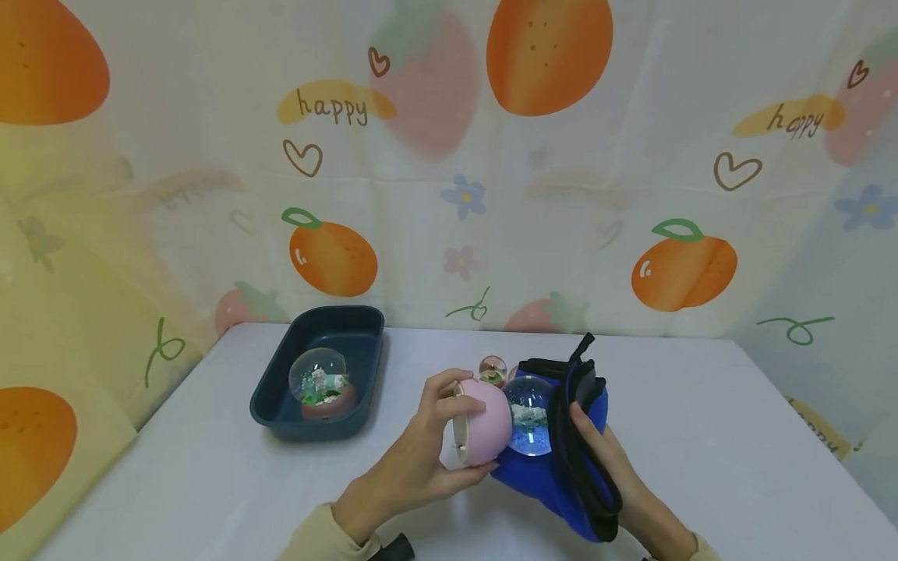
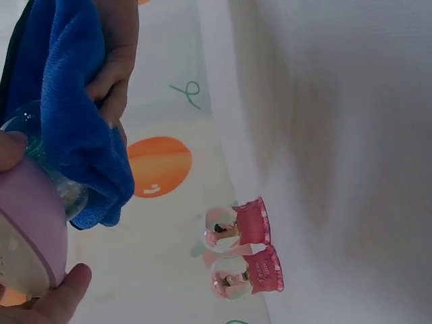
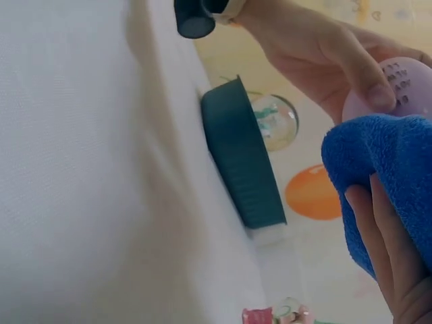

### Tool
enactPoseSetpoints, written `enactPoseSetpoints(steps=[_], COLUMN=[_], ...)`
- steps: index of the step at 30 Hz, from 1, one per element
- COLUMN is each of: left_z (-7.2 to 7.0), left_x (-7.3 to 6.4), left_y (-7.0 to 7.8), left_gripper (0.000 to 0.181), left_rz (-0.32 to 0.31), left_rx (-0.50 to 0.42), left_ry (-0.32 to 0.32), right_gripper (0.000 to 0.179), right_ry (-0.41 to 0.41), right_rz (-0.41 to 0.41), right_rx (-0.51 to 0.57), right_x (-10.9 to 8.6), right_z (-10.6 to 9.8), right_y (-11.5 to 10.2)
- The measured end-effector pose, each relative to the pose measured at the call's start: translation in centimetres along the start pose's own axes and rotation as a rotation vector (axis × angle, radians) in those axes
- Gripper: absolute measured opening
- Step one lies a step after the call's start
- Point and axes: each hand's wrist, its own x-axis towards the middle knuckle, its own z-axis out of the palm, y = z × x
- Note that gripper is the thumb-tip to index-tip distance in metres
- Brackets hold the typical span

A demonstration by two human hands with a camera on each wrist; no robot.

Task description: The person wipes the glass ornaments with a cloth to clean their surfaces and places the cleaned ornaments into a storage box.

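Note:
My left hand [image 1: 410,456] grips a snow globe [image 1: 491,425] by its rounded pink base, thumb below and fingers above. The globe is tipped on its side, its clear ball pointing right, with a white figure and blue glitter inside. A blue cloth with black edging [image 1: 536,485] is in my right hand [image 1: 620,471], pressed round the far side of the ball. In the left wrist view the cloth [image 2: 81,135] covers much of the glass. The right wrist view shows my right fingers [image 3: 388,236] against the fluffy blue fabric, partly hidden by its folds.
A dark teal tray [image 1: 354,331] at the left of the white table holds another snow globe [image 1: 324,386] with a pinkish base. Behind the held globe stand two small snow globes [image 2: 253,223] on red-pink bases. A fruit-print sheet [image 1: 421,249] hangs behind the table.

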Motion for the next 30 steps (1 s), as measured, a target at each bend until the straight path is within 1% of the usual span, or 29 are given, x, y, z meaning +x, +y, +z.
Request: enactPoseSetpoints(steps=[2, 6, 9, 12, 14, 15, 17, 20, 22, 24, 25, 27, 29, 30], left_z=[-0.1, -0.2, -0.3, -0.5, -0.6, -0.6, -0.7, -0.6, -0.5, -0.4, -0.4, -0.3, -0.4, -0.4], left_x=[0.1, 0.2, 0.3, 0.4, 0.4, 0.4, 0.5, 0.6, 0.6, 0.5, 0.4, 0.3, 0.2, 0.2], left_y=[0.1, 0.3, 0.3, 0.2, 0.1, 0.1, 0.2, 0.2, 0.2, 0.2, 0.2, 0.0, -0.1, -0.2], left_gripper=[0.088, 0.099, 0.096, 0.089, 0.083, 0.081, 0.077, 0.075, 0.077, 0.078, 0.079, 0.08, 0.081, 0.081], left_rz=[-0.075, -0.272, -0.393, -0.465, -0.483, -0.479, -0.429, -0.3, -0.202, -0.123, -0.092, -0.046, -0.037, -0.039], left_rx=[-0.038, -0.133, -0.192, -0.253, -0.296, -0.314, -0.348, -0.347, -0.304, -0.263, -0.249, -0.231, -0.233, -0.235], left_ry=[-0.006, -0.039, -0.085, -0.133, -0.151, -0.151, -0.139, -0.109, -0.097, -0.085, -0.081, -0.077, -0.082, -0.086], right_gripper=[0.068, 0.054, 0.042, 0.038, 0.04, 0.042, 0.049, 0.062, 0.069, 0.07, 0.069, 0.062, 0.053, 0.052], right_ry=[0.011, 0.026, 0.053, 0.101, 0.132, 0.145, 0.171, 0.189, 0.16, 0.072, 0.016, -0.101, -0.19, -0.208], right_rz=[-0.029, -0.061, -0.072, -0.081, -0.082, -0.079, -0.073, -0.052, -0.023, 0.016, 0.036, 0.066, 0.075, 0.083], right_rx=[-0.001, 0.019, 0.027, 0.017, 0.002, -0.001, -0.019, -0.014, 0.023, 0.092, 0.123, 0.174, 0.205, 0.209], right_x=[0.0, 0.1, 0.2, 0.2, 0.3, 0.3, 0.3, 0.3, 0.3, 0.3, 0.3, 0.2, 0.2, 0.1], right_z=[0.1, 0.3, 0.4, 0.6, 0.7, 0.7, 0.7, 0.5, 0.2, -0.3, -0.5, -0.9, -1.3, -1.4], right_y=[0.0, 0.1, 0.2, 0.3, 0.3, 0.3, 0.3, 0.2, 0.2, 0.2, 0.2, 0.3, 0.5, 0.7])
